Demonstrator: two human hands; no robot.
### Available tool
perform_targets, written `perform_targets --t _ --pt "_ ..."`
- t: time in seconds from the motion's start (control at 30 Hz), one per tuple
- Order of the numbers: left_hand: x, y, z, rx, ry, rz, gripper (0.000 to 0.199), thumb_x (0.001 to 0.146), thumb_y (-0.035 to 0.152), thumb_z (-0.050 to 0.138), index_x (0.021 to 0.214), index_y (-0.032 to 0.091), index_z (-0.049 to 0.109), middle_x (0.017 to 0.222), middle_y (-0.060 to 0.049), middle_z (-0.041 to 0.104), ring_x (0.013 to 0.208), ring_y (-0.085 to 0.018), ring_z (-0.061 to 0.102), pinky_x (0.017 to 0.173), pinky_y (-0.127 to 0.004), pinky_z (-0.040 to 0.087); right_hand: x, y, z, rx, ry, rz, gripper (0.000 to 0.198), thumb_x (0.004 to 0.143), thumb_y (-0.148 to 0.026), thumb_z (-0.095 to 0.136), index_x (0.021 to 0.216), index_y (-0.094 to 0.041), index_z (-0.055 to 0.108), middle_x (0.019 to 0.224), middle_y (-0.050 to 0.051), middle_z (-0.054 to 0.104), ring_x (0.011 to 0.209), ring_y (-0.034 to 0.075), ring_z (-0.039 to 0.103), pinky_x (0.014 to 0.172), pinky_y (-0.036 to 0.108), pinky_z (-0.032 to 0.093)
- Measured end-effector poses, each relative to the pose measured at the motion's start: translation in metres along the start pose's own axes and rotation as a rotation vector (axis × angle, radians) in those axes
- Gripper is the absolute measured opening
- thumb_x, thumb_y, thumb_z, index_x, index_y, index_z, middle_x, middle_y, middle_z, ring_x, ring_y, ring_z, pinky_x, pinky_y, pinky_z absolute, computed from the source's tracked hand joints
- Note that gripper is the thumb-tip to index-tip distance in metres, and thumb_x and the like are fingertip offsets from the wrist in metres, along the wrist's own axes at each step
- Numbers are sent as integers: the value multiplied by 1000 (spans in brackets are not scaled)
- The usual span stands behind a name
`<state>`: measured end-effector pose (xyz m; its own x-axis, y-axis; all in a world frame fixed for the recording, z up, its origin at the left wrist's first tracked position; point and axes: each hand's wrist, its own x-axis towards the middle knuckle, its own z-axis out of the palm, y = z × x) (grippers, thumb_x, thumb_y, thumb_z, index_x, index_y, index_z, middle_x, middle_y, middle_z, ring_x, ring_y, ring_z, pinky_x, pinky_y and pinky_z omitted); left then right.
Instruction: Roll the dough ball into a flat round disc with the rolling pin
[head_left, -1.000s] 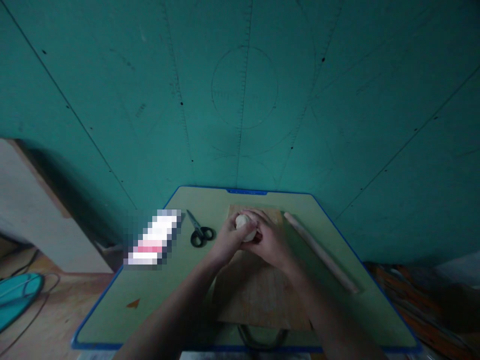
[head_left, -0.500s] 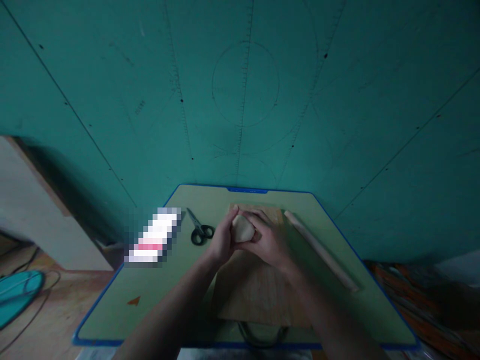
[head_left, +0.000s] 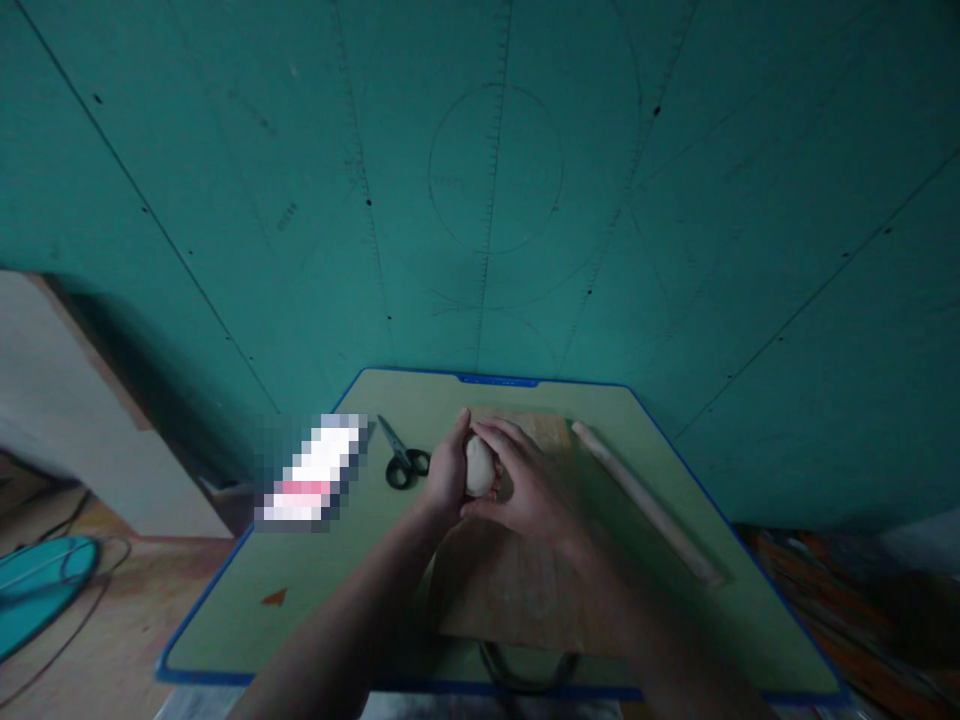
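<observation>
A pale, rounded lump of dough sits between my two hands, above a wooden cutting board. My left hand cups it from the left with the thumb pointing up. From the right, my right hand curls its fingers and thumb around the lump, and some fingertips show at its right side. Both palms are hidden. Right of the board lies a pale wooden rolling pin. Black-handled scissors rest to the left of my hands.
The small table has a blue rim and stands against a green wall with drawn lines and circles. A pixelated bright screen lies at the left edge. Nearby is a small orange scrap. A dark curved handle shows at the front.
The dough has turned between my hands and now looks narrower and more upright. My right hand's fingers have opened slightly around it. The whole view has shifted a little.
</observation>
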<state>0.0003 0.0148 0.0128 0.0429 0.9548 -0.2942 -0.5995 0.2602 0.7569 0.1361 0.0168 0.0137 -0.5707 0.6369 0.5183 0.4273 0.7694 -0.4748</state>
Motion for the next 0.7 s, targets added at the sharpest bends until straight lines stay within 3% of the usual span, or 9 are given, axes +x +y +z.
perform_targets --t 0.1,0.2,0.3,0.47,0.7 --pt "-1 0 3 -56 -6 16 50 85 61 55 79 13 67 64 -5 68 53 -18 64 54 -28 51 0 3 -5 4 22 -3 86 72 -42 79 146 -26 39 148 14 45 138 30 41 111 50 38" --pt "-4 1 9 -84 -151 -25 53 88 60 49 94 11 68 83 -11 72 80 -23 70 73 -32 54 0 12 -8 -20 8 68 81 75 -38 78 146 -28 40 145 11 50 135 27 45 110 49 40" --pt "-7 2 12 -41 -257 -11 43 87 50 53 96 11 68 92 -11 72 93 -25 67 82 -32 50 -1 23 -7 2 26 127 79 76 -34 77 146 -31 39 143 9 53 132 26 49 109 49 41" --pt "-9 2 9 102 -298 65 23 74 29 68 91 12 68 85 -7 69 84 -19 63 73 -25 46 -2 27 -7 53 74 213 85 72 -35 80 146 -31 39 139 10 57 128 28 53 104 48 45" --pt "-10 -4 9 104 -234 31 23 73 31 66 86 12 66 78 -4 64 76 -17 60 67 -25 45 -1 17 -11 89 141 163 74 68 -39 79 134 -25 49 128 11 63 116 27 61 96 44 50"
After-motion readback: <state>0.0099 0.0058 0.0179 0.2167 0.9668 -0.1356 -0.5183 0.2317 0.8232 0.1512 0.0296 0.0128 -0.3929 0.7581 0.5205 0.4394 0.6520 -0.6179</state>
